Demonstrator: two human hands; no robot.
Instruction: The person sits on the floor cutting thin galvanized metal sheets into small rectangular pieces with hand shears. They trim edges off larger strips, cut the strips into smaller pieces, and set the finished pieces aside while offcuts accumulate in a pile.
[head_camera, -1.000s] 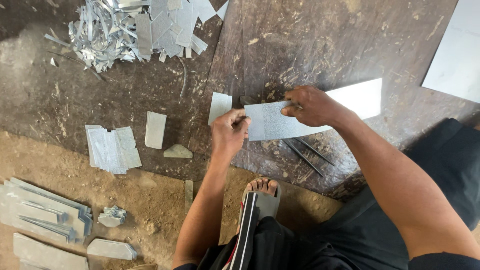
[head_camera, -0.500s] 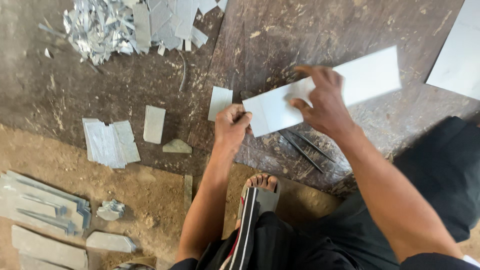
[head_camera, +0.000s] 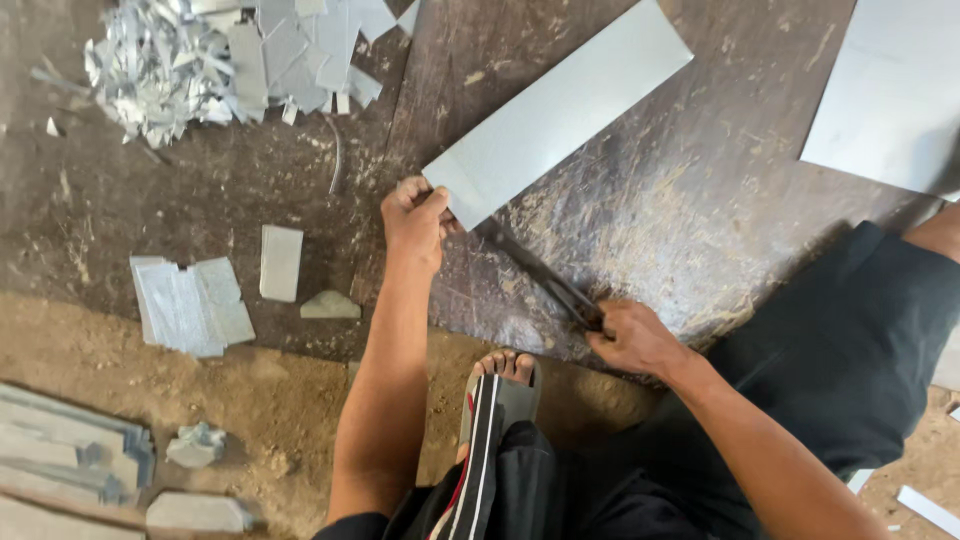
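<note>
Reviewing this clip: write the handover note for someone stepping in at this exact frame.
Left hand pinches the near end of the long metal strip lying on the dark board.
Right hand grips the handles of the shears, whose blades point at the held end.
Done: small cut pieces lie left of the board; a scrap heap sits at top left.
Left: this strip shows no cut yet; another sheet lies at upper right.

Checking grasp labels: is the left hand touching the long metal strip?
Touching. Head view shows the left hand pinching the near corner of the metal strip, fingers overlapping its edge.
</note>
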